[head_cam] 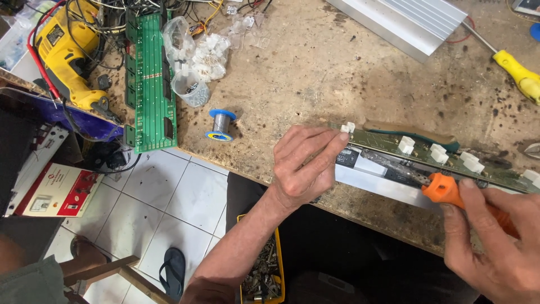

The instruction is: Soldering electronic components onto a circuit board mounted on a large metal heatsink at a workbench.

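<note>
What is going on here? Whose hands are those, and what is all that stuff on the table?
This picture comes from a camera worn on a person's head, so you look down just as they do. Both hands belong to that person.

The left hand steadies the end of a long green circuit board, which carries small white plastic blocks. The right hand holds a tool with an orange handle, its dark tip pointing at the board.

They work at a worn, spotted workbench. On it lie another green board, a blue spool of wire, a clear bag of white parts, a yellow drill, a yellow-handled screwdriver and a ribbed metal piece. Below, a yellow box of metal bits sits by the tiled floor.
</note>
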